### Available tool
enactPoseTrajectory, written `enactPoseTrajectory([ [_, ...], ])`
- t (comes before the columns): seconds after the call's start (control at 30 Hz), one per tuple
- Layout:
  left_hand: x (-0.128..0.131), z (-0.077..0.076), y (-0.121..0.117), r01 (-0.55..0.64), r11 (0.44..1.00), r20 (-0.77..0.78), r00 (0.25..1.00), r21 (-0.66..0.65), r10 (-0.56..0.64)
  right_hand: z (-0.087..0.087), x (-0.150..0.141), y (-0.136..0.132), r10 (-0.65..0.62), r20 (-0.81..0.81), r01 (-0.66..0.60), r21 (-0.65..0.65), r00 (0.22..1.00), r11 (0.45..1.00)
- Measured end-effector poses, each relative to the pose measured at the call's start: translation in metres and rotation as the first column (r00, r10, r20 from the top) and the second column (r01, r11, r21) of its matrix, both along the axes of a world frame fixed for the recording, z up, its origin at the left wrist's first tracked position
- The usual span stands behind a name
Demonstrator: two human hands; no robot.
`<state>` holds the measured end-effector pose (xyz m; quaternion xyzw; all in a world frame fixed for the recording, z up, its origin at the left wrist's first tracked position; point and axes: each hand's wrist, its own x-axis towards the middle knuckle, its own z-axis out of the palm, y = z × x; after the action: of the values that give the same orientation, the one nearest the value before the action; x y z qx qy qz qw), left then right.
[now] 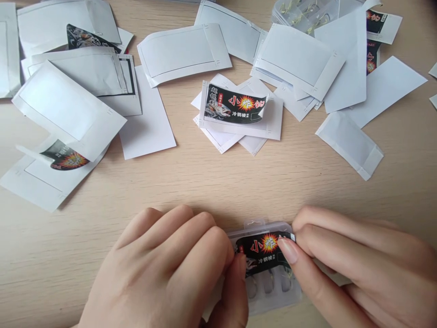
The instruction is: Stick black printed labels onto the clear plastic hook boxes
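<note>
A clear plastic box [273,298] lies near the table's front edge, with fish hooks showing through its compartments. Across its upper part lies a black label [262,250] with red lettering and a yellow burst. My left hand [174,264] is closed, thumb and index finger pinching the label's left end. On the other side my right hand [355,259] is closed at the label's right end, its thumb on the printed face and its fingers at the box's corner. How firmly the label touches the lid cannot be seen. My left hand hides the box's left part.
Beyond my hands lies a backing sheet with a half-peeled label [235,107], on top of other papers. White backing papers [184,50] are scattered across the far side. Another clear box of hooks [303,13] stands at the back. More labels [70,157] lie at left.
</note>
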<state>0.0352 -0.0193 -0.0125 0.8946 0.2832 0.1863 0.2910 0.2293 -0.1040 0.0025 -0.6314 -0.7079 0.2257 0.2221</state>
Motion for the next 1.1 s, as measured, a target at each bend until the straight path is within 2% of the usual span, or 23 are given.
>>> enactPoseTrajectory([
  [0.07,0.0003,0.0004,0.0005,0.011,1.000,0.020,1.000,0.008,-0.011,0.0001,-0.0004,0.0003,-0.007,0.006,0.007,-0.008,1.000,1.000],
  [0.23,0.0013,0.0019,-0.0009,-0.024,0.997,-0.011,1.000,-0.073,0.023,0.0010,-0.0017,-0.0005,-0.009,0.016,0.009,-0.005,1.000,1.000],
  [0.53,0.0023,-0.0003,0.0005,0.018,1.000,0.012,1.000,-0.010,-0.018,0.0018,-0.0015,0.0006,-0.020,0.021,0.021,-0.019,1.000,1.000],
  [1.1,0.0006,-0.0019,-0.0003,0.017,1.000,0.000,1.000,0.022,-0.017,0.0032,-0.0018,0.0023,-0.033,0.017,0.033,-0.024,0.999,0.999],
])
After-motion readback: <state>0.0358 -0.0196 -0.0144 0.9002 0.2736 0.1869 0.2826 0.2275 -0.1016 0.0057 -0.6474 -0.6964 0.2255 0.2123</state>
